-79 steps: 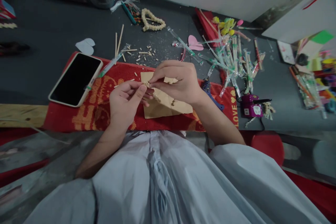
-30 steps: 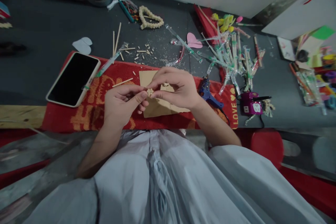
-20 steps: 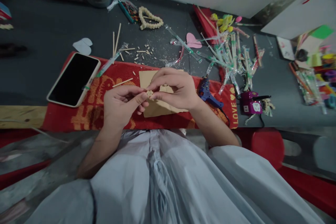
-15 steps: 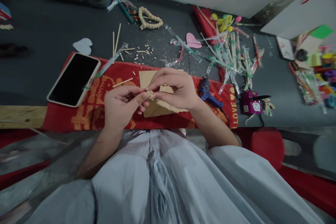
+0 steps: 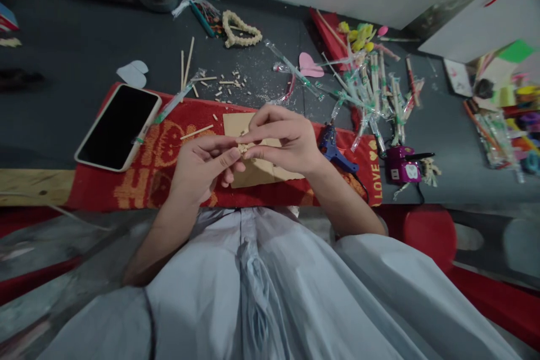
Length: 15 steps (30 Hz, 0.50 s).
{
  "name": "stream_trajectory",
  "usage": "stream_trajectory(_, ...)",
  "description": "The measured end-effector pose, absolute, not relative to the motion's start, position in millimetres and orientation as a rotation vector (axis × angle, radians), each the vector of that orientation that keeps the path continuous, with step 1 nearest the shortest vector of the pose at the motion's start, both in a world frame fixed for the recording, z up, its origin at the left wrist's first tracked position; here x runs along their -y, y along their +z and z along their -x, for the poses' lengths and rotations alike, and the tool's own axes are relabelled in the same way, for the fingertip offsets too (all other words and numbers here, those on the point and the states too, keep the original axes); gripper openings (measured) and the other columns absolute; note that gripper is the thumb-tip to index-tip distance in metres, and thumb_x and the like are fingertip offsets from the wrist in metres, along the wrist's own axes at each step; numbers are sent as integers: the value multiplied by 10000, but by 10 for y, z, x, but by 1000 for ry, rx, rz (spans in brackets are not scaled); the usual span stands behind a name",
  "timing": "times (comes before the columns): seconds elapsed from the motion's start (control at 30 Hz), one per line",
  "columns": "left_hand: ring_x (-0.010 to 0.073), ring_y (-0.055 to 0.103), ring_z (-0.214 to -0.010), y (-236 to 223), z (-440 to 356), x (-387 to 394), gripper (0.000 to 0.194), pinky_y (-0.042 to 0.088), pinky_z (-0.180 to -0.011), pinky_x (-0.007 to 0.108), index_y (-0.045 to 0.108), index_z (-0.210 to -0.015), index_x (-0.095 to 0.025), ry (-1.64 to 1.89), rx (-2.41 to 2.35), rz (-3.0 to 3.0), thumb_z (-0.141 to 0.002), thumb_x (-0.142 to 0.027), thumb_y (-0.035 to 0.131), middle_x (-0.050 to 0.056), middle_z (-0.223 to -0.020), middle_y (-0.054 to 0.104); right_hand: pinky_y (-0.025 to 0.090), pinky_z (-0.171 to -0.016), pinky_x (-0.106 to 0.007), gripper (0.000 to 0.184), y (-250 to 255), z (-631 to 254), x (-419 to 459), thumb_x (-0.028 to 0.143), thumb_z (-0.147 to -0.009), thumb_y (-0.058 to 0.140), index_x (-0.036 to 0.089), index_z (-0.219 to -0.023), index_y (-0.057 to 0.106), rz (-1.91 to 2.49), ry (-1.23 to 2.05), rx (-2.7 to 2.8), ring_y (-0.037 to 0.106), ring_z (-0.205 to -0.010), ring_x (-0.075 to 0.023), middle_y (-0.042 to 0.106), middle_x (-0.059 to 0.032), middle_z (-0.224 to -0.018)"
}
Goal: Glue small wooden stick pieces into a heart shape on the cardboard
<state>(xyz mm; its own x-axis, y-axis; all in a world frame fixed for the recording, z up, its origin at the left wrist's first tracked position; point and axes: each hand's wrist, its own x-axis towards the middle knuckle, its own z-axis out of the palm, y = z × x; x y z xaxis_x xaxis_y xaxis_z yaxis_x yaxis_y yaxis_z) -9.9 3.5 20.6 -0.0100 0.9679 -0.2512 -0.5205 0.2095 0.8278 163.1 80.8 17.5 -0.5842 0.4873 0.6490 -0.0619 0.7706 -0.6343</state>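
Between the fingertips of both hands sits a small pale flower-like cluster of stick pieces (image 5: 242, 148), partly covered by the fingers. My left hand (image 5: 201, 167) pinches it from the left, thumb on top. My right hand (image 5: 287, 139) grips its other side with thumb and forefinger. Below the hands lies a tan sheet of cardboard (image 5: 248, 179) on a red towel (image 5: 270, 197). A thin wooden stick (image 5: 196, 132) rests on the towel by my left hand. Beside my right wrist is a blue glue gun (image 5: 335, 152).
A phone (image 5: 118, 127) lies on the towel's left end. Behind are cut stick bits (image 5: 236, 81), a heart-shaped frame of stick pieces (image 5: 241, 29) and a pink paper heart (image 5: 311, 65). Wrapped sticks (image 5: 375, 84) pile up at right, near a purple device (image 5: 403, 164).
Both hands stay over the cardboard, still pinching the cluster. They have turned it a little, and my right fingertips now cover more of its top than half a second ago.
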Motion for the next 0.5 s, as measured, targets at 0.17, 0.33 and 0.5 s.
stream_trajectory(0.17,87,522,-285,194,53,1,398,378,-265,127,758,-729,-156,1363,-957,-622,-507,-395,987,1,-487,679,534,-738,-240,281,180,-1624,-801,436,-936,665,177,-993,756,354,775,2094,600,-800,-65,614,11,-873)
stream_trajectory(0.33,93,511,-288,180,13,41,384,374,-270,152,758,-735,-181,1407,-996,-639,-529,-421,975,-8,-482,667,554,-764,-256,304,187,-1604,-796,445,-952,636,165,-988,750,345,758,2100,621,-825,-74,622,6,-877)
stream_trajectory(0.5,98,508,-310,218,-14,43,390,386,-279,170,740,-715,-184,1408,-1034,-612,-519,-428,972,-21,-465,626,566,-775,-257,327,223,-1609,-778,460,-971,604,173,-1058,734,360,695,2122,634,-839,-76,622,5,-899)
